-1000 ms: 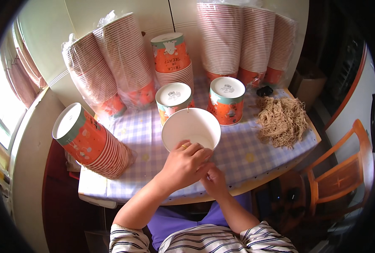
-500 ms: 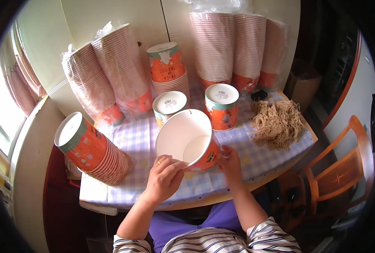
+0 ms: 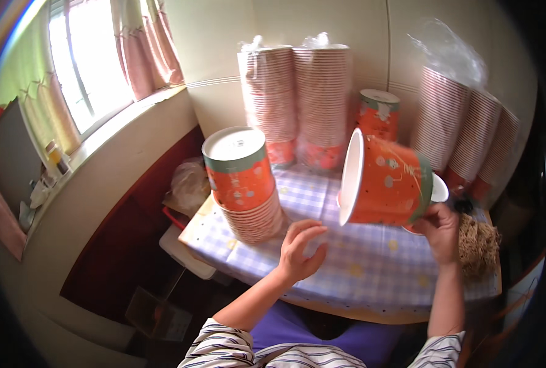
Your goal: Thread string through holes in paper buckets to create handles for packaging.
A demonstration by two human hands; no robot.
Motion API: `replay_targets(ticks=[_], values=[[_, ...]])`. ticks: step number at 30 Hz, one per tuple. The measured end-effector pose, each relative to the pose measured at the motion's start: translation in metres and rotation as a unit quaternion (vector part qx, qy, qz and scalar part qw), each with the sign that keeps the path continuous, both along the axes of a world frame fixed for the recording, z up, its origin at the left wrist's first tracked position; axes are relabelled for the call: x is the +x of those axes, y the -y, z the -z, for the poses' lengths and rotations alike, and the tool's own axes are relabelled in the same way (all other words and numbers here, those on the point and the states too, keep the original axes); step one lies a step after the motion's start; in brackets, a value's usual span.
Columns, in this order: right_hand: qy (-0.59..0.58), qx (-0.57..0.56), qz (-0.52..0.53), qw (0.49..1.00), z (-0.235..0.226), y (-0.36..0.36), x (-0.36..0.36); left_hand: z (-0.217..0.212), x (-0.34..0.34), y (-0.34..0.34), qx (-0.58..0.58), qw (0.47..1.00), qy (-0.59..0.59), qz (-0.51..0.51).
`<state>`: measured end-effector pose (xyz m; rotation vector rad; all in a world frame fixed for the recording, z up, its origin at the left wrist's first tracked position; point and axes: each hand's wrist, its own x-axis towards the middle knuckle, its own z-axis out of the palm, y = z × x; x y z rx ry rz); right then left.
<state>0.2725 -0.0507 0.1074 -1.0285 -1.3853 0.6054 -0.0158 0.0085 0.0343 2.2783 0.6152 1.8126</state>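
**Head view: one orange paper cup held on its side above the counter**

Head view shows the right hand [image 3: 439, 230] with fingers grasping the base of an orange paper cup [image 3: 383, 181], tipped sideways, mouth toward nine o'clock, its white inside showing nothing in it. The left hand [image 3: 300, 248] hovers released, fingers loosely curled, over the checked counter [image 3: 358, 264]. A nested cup stack [image 3: 243, 184] stands at ten o'clock, top cup seemingly capped. Judging by this, supporting the rim would steady the cup.

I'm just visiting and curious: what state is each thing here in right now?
Orange paper cup: tipped on its side, held off the table.
Right hand: grip on the cup's base.
Left hand: open, holding nothing.
Short cup stack: upside down, leaning.
Wrapped cup stacks: upright in plastic.
Checked tablecloth: spread flat.
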Motion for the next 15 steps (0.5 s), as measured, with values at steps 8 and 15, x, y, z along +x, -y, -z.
replay_targets(ticks=[8, 15], values=[[0.429, 0.393, 0.034, 0.813, -0.128, -0.098, -0.111, 0.04, 0.032, -0.035, -0.123, 0.985, -0.078, 0.088], [0.615, 0.46, -0.003, 0.64, -0.146, -0.176, -0.188, 0.068, 0.084, -0.058, -0.075, 0.983, -0.103, 0.131]])
